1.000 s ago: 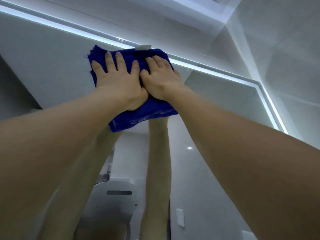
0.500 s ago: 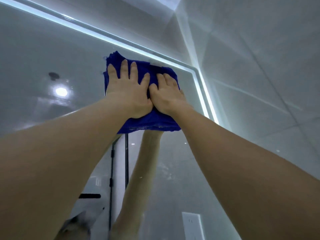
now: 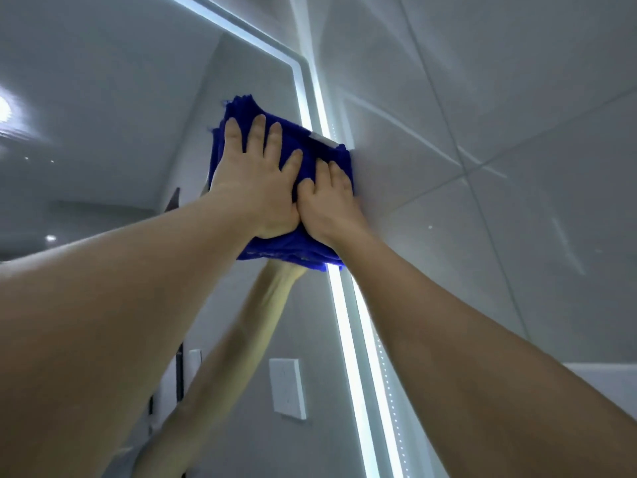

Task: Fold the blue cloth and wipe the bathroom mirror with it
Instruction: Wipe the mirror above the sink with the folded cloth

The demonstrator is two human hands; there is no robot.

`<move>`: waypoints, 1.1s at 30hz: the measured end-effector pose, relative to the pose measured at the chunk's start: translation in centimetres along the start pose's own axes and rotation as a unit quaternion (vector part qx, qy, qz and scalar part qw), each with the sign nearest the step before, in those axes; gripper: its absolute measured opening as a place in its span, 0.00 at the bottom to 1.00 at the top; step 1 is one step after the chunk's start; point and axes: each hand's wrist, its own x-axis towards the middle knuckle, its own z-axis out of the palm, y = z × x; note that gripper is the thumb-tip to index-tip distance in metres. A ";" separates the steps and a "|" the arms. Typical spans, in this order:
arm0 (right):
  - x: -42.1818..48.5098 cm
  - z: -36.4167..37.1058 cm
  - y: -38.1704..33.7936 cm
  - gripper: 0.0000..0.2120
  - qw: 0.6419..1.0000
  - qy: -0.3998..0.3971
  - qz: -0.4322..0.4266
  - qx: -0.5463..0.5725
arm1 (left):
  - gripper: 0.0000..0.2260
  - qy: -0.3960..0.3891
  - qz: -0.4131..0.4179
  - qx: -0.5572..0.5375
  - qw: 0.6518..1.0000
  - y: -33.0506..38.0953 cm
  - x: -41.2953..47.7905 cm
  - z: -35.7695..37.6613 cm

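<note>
Folded blue cloth (image 3: 286, 250) flat on mirror (image 3: 103, 115), toward its 2 o'clock corner, overlapping lit edge strip (image 3: 348, 322). Left hand (image 3: 256, 181) grip apart, fingers straight, pressing cloth; right hand (image 3: 329, 198) likewise, at 3 o'clock of left hand.

Mirror look: the bathroom mirror (image 3: 120, 115) is a large glossy pane. A bright white lit strip (image 3: 348, 322) runs along its top and right edges and rounds the upper right corner.
Cloth look: the blue cloth (image 3: 241, 112) is deep blue and fuzzy, with a small white label (image 3: 320, 138) at its upper right edge.
Cloth state: folded into a thick pad, with stacked layers showing along its lower edge.
Cloth place: flat against the glass at the mirror's right edge, just below the upper right corner, lying across the lit strip.
</note>
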 end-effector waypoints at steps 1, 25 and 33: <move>-0.4 0.0 0.0 0.26 1.000 -0.001 0.005 0.000 | 0.30 -0.001 0.002 -0.003 1.000 0.1 -0.2 0.1; -25.6 4.1 7.6 0.28 0.990 -0.088 0.104 -0.042 | 0.29 -0.086 0.072 -0.049 0.993 11.8 -22.6 3.9; -34.6 6.8 9.6 0.31 0.981 -0.098 0.162 -0.035 | 0.29 -0.123 0.148 -0.068 0.979 14.4 -29.5 4.8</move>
